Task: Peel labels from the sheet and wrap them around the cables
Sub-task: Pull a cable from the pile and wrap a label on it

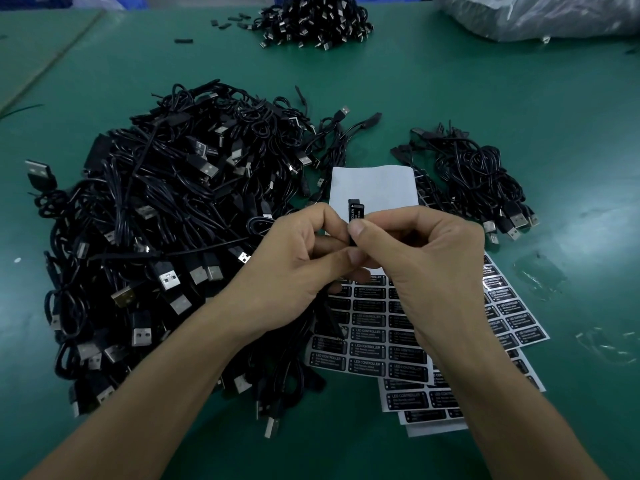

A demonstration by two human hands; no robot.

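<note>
The left hand (pixel 294 258) and right hand (pixel 426 268) together pinch one black label (pixel 356 211), seemingly mid-wrap round a cable hidden between them, while the sheet (pixel 367 337) beneath is mostly full and the heap (pixel 156 220) to their left awaits labelling.

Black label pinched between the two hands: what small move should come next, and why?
Probably fold the free upper end of the black printed label down with the right hand to close the wrap. It sticks up above both grips, while the left hand seems to pinch the thin black cable beneath.
</note>
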